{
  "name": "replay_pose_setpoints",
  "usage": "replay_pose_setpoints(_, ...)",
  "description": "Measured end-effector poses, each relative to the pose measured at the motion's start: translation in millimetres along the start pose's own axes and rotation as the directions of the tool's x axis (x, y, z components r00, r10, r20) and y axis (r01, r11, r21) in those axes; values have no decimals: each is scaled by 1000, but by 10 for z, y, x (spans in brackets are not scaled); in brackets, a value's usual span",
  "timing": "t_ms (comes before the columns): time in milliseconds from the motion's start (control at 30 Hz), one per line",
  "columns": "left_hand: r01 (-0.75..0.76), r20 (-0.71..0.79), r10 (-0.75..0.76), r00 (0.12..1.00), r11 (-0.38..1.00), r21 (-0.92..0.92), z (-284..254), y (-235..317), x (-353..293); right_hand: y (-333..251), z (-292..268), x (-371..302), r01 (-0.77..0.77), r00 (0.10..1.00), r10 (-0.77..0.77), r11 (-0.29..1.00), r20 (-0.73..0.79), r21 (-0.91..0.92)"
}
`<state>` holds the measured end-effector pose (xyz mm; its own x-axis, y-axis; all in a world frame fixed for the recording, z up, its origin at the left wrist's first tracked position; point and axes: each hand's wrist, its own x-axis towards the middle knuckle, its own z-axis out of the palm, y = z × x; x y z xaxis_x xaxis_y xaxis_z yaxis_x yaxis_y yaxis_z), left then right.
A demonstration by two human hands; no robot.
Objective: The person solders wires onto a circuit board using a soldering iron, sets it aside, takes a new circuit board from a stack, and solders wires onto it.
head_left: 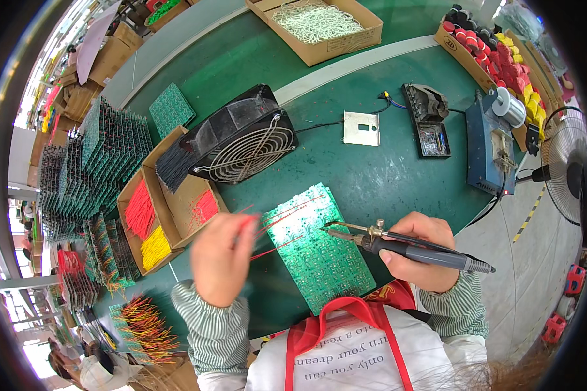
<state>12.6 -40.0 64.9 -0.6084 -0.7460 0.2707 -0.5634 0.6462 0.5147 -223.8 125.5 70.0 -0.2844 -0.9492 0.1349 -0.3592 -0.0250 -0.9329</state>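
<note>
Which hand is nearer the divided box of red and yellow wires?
Left. The left hand is close by the divided box's near right corner; the right hand is well off, right of the circuit board, holding a soldering iron.

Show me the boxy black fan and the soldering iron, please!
Boxy black fan [249, 148]: head view, on its round wire grille.
Soldering iron [430, 256]: head view, on its grey handle.

- Centre: circuit board [326, 260] between my left hand [220, 260] and my right hand [430, 229]
- Left: wires [139, 212] in cardboard box [181, 208]
- Upper right: soldering station [486, 153]
</note>
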Motion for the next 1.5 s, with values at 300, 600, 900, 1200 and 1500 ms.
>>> replay_pose_setpoints(300,-10,204,30,978,995,-100,302,321,-1,-9,-36,-15,-60,998,61,998,-34,15)
replay_pose_setpoints(600,31,262,23,965,980,-197,464,272,32,40,-1,28,-44,999,44,999,-25,15)
replay_pose_setpoints(900,29,281,24,959,983,-181,481,289,58,45,-23,49,-49,998,50,998,-24,25)
replay_pose_setpoints(1200,33,281,19,960,983,-178,434,297,50,53,-64,-12,-54,998,55,998,-29,7)
replay_pose_setpoints(1500,260,-75,-251,965,955,144,-124,231,144,37,-160,-81,-52,997,51,998,-56,-22)
